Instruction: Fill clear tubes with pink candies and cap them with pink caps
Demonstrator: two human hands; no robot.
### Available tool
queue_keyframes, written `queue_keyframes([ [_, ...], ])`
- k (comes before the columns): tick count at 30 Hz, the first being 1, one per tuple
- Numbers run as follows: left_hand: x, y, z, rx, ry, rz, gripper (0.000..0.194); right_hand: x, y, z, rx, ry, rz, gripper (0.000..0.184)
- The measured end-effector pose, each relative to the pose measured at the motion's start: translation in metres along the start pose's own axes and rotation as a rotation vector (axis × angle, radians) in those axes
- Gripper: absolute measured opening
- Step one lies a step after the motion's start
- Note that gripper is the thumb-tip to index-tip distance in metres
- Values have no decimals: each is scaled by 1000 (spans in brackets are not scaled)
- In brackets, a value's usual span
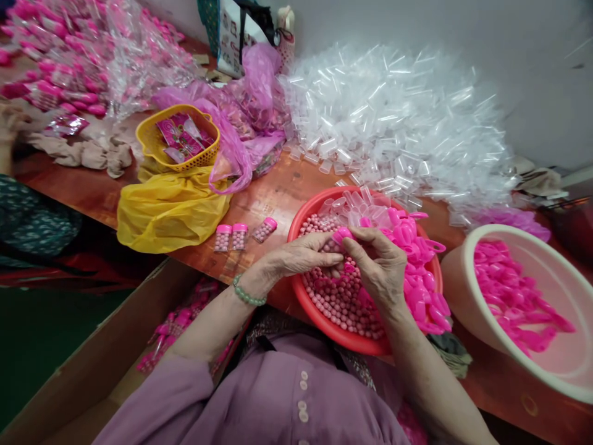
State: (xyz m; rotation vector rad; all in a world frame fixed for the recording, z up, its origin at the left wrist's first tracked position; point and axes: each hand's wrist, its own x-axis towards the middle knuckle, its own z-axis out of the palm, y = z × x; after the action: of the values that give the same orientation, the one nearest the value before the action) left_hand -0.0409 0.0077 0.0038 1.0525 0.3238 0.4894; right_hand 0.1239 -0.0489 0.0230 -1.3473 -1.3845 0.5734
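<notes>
Over the red basin (333,335), my left hand (301,254) is closed around a small clear tube of pink balls (332,246). My right hand (380,266) pinches the pink cap (343,235) at the tube's upper end; whether it is fully seated I cannot tell. Beneath both hands the basin holds loose pink balls (331,306). Clear empty tubes (359,207) lie at its back, and bright pink plastic pieces (419,272) heap up on its right side. Left of the basin, several capped bottles of pink balls (239,237) are on the table.
A big pile of clear tubes (398,117) spreads along the wall. The white tub (467,272) at right holds pink pieces. At left are a yellow basket (143,139), a yellow bag (169,213) and pink bags. Below sits a cardboard box (102,352). Another person's hand (9,123) shows far left.
</notes>
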Motion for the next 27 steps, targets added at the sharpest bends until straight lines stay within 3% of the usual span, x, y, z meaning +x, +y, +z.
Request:
queue_keyframes([
  [4, 0, -1, -1, -108, 9, 1, 50, 5, 0, -6, -282, -123, -251, 21],
  [8, 3, 0, 0, -130, 58, -14, 46, 7, 6, -5, -495, -239, -553, 71],
  [10, 5, 0, 2, -146, 75, -45, 46, 6, 8, -2, -592, -244, -595, 80],
  [19, 6, 2, 8, -173, 91, -31, 44, 7, 8, 2, -785, -200, -689, 69],
  [24, 3, -1, 4, -171, 47, -44, 41, 4, 10, 2, -792, -169, -720, 68],
  [27, 5, -5, 3, -179, 93, -8, 41, 3, 6, 4, -799, -156, -748, 63],
])
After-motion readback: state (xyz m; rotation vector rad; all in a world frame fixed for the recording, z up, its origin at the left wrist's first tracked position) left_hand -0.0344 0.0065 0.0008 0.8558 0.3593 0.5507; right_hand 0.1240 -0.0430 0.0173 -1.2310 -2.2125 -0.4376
